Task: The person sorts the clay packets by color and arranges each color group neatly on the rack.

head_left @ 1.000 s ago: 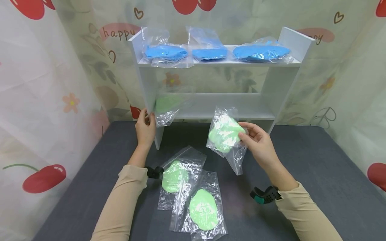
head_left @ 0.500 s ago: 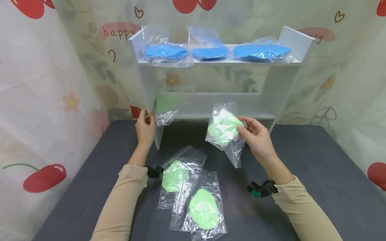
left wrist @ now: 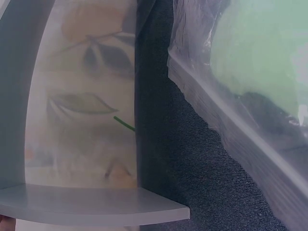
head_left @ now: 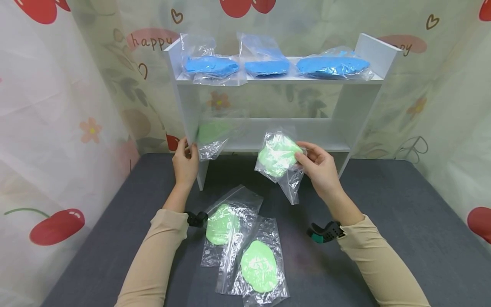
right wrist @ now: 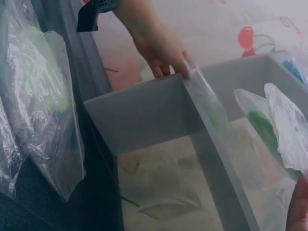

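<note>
My right hand (head_left: 321, 169) pinches a clear zip bag (head_left: 279, 155) with a flattened, light green lump inside. It hangs in front of the middle board of a white shelf unit (head_left: 291, 132), its lower corner drooping. My left hand (head_left: 186, 164) grips the front edge of the unit's left side panel, fingers bent at it, as the right wrist view also shows. Beside that hand, another green-filled zip bag (head_left: 212, 132) lies on the middle board's left end, its front part hanging over the edge. Part of my right hand (right wrist: 298, 207) shows at the right wrist view's edge.
Two more green-filled zip bags, a left one (head_left: 222, 226) and a right one (head_left: 259, 266), overlap on the dark table (head_left: 307, 273). Along the top board lie three bags with blue contents (head_left: 331, 67). Patterned cloth (head_left: 50, 140) hangs behind and at the sides.
My right hand has moved up and left with its zip bag, closer to the shelf unit's middle board. My left hand has stayed at the side panel.
</note>
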Motion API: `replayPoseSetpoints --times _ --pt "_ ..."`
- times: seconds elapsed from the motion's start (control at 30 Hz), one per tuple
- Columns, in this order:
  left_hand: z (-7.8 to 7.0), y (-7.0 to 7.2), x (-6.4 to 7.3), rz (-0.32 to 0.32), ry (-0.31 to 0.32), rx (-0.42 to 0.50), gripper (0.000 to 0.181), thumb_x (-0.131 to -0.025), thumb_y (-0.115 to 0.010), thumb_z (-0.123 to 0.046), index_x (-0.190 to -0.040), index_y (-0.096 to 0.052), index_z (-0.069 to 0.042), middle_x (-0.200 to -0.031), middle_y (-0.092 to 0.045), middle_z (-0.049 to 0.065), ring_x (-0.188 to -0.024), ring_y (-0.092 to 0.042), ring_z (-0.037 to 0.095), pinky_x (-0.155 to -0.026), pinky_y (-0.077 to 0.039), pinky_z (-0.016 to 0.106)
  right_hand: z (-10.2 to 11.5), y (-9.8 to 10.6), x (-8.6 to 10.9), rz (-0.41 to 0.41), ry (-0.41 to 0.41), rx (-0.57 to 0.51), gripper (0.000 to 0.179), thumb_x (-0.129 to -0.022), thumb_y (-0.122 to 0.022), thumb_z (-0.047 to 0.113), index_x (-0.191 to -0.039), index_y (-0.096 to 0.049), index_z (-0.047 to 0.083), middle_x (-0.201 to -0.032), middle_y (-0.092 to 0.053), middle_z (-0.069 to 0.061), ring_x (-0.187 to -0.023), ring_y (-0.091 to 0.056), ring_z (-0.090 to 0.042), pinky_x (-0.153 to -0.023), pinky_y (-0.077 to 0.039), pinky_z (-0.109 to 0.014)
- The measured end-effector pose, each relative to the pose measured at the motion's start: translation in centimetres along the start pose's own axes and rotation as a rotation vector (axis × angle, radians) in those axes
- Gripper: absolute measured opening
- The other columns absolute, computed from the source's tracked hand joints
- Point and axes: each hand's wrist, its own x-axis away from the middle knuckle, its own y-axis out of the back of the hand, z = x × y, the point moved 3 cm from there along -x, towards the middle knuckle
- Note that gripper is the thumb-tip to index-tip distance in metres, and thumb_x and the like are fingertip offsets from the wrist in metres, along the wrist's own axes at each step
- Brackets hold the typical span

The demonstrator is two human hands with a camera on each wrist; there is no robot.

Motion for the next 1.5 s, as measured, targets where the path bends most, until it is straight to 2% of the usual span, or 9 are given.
replayPoseSetpoints --times 0.17,0.47,0.77,1.1,1.33,1.5 --pt "0.0 0.0 0.0 -0.004 -0.001 -0.004 0.031 -0.095 -0.048 -0.013 -0.123 -0.055 -0.003 -0.12 -0.061 0.021 -0.103 -0.064 0.033 -0.076 -0.051 0.045 -0.1 -0.4 -0.6 -0.026 -0.008 -0.014 0.024 -0.089 -0.062 0.01 -0.113 -0.06 0.013 -0.08 -0.058 0.005 -0.067 -0.056 -0.003 -0.063 -0.05 -0.013" --pt "-0.1 0.0 0.0 -0.006 -0.007 -0.007 0.031 -0.094 -0.048 -0.012 -0.123 -0.055 -0.002 -0.12 -0.061 0.021 -0.102 -0.064 0.033 -0.075 -0.051 0.044 -0.2 -1.0 -1.7 -0.052 -0.029 -0.022 0.039 -0.09 -0.061 0.013 -0.125 -0.053 0.0 -0.08 -0.058 0.007 -0.067 -0.057 -0.003 -0.064 -0.049 -0.013" --pt "0.0 0.0 0.1 -0.008 -0.014 -0.002 0.031 -0.094 -0.048 -0.012 -0.122 -0.055 -0.002 -0.119 -0.062 0.022 -0.102 -0.064 0.033 -0.075 -0.051 0.046 0.1 -1.9 -3.1 -0.069 -0.029 -0.014 0.039 -0.091 -0.059 0.011 -0.127 -0.053 0.0 -0.078 -0.058 0.008 -0.065 -0.057 -0.002 -0.062 -0.047 -0.013" --pt "0.0 0.0 0.0 -0.012 -0.011 -0.005 0.03 -0.094 -0.048 -0.012 -0.122 -0.055 -0.002 -0.119 -0.061 0.021 -0.101 -0.064 0.032 -0.075 -0.05 0.045 -0.1 -2.9 -4.4 -0.09 -0.065 -0.002 0.039 -0.091 -0.059 0.013 -0.128 -0.054 0.002 -0.078 -0.059 0.007 -0.063 -0.06 -0.002 -0.063 -0.048 -0.015" --pt "0.0 -0.1 0.0 -0.011 -0.005 0.0 0.03 -0.095 -0.048 -0.013 -0.122 -0.055 -0.003 -0.119 -0.061 0.022 -0.101 -0.064 0.032 -0.074 -0.05 0.045 -0.1 -3.3 -5.2 -0.095 -0.06 0.056 0.039 -0.092 -0.058 0.014 -0.129 -0.053 0.003 -0.076 -0.058 0.009 -0.062 -0.06 0.0 -0.06 -0.042 -0.017" --pt "0.1 -0.1 0.0 -0.016 -0.006 -0.007 0.03 -0.095 -0.048 -0.013 -0.122 -0.056 -0.003 -0.119 -0.062 0.022 -0.101 -0.065 0.032 -0.073 -0.051 0.042 0.0 -3.6 -5.7 -0.091 -0.065 0.085 0.04 -0.092 -0.057 0.015 -0.131 -0.053 0.005 -0.078 -0.059 0.009 -0.063 -0.06 0.0 -0.06 -0.042 -0.018"
